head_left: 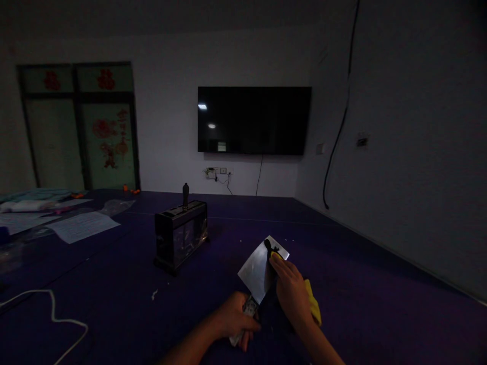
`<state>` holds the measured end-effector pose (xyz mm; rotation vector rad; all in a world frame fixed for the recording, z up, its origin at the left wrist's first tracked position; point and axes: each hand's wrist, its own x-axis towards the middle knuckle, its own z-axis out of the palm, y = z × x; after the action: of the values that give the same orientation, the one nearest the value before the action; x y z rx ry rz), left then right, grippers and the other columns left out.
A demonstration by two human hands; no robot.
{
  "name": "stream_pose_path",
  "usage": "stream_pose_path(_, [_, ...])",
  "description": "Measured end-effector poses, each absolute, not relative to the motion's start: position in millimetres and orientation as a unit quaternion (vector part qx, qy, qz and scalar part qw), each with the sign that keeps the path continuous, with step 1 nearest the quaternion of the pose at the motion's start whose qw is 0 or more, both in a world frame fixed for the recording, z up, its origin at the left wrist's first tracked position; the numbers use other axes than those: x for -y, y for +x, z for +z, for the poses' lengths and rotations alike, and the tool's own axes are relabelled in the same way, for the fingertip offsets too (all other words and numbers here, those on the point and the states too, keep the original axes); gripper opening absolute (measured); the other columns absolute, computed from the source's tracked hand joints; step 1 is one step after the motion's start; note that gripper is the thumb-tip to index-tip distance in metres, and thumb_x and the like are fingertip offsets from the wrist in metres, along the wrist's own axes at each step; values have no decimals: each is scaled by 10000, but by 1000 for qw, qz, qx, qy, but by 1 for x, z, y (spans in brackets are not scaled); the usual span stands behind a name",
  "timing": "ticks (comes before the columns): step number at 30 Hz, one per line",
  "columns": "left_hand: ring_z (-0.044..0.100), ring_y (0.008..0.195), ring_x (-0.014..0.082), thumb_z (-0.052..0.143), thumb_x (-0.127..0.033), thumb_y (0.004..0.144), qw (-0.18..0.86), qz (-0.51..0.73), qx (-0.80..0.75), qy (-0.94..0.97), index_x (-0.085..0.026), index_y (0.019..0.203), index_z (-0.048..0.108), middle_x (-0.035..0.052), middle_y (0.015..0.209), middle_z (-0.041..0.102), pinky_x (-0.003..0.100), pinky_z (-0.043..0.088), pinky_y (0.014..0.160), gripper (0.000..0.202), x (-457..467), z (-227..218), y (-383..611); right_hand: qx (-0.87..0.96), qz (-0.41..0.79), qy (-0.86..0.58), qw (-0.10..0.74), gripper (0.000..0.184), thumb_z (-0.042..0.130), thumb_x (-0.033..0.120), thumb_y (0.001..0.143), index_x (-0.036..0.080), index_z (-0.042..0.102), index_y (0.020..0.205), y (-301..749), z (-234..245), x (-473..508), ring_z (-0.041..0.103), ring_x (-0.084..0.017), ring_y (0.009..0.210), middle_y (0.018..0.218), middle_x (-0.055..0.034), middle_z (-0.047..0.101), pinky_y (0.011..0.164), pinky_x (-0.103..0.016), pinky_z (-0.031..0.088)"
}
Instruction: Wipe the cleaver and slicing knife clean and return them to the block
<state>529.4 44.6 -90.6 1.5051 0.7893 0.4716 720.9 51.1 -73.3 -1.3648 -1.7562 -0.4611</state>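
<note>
A cleaver (256, 268) with a broad shiny blade points up and away from me over the table. My left hand (236, 319) is closed around its handle, which shows patches of pale wrapping. My right hand (291, 289) presses a yellow cloth (314, 304) against the blade near its far right corner; part of the cloth shows under the fingertips and the rest hangs beside the palm. A dark patch, perhaps a reflection, lies on the blade by those fingers. To the left stands a dark knife block (182, 230) with clear sides, a black knife handle (185, 196) rising from its top.
A purple-covered table (361, 304) spreads before me. Printed sheets (85, 226) and crumpled clear plastic (117, 206) lie at the left. A white cable (70, 320) curls at the lower left. A television (254, 120) hangs on the far wall, and a black cable (337, 137) hangs at the right.
</note>
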Motion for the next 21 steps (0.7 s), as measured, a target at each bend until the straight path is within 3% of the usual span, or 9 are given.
stream_pose_path(7, [495, 331, 124, 701, -315, 523, 645, 231, -353, 638, -164, 740, 482, -43, 467, 535, 211, 376, 342, 342, -47, -94, 534, 775, -136, -505, 353, 544, 329, 9, 739, 230, 571, 1173, 699, -71, -42, 509, -195, 1086, 1222, -20, 567, 917, -365, 415])
stream_pose_path(11, [495, 335, 127, 685, -332, 528, 636, 227, -339, 655, -150, 627, 489, -19, 455, 523, 221, 381, 345, 285, -48, -95, 535, 812, -116, -465, 332, 503, 355, 50, 760, 265, 587, 1151, 685, -70, -35, 521, -190, 1075, 1212, -15, 575, 919, -366, 415])
stream_pose_path(21, [473, 343, 102, 550, -172, 512, 616, 260, -315, 673, -136, 560, 512, -12, 437, 502, 207, 380, 355, 71, -41, -86, 538, 842, -106, -429, 310, 518, 381, 34, 760, 294, 567, 1167, 670, -65, -25, 507, -170, 1105, 1217, 19, 571, 923, -344, 412])
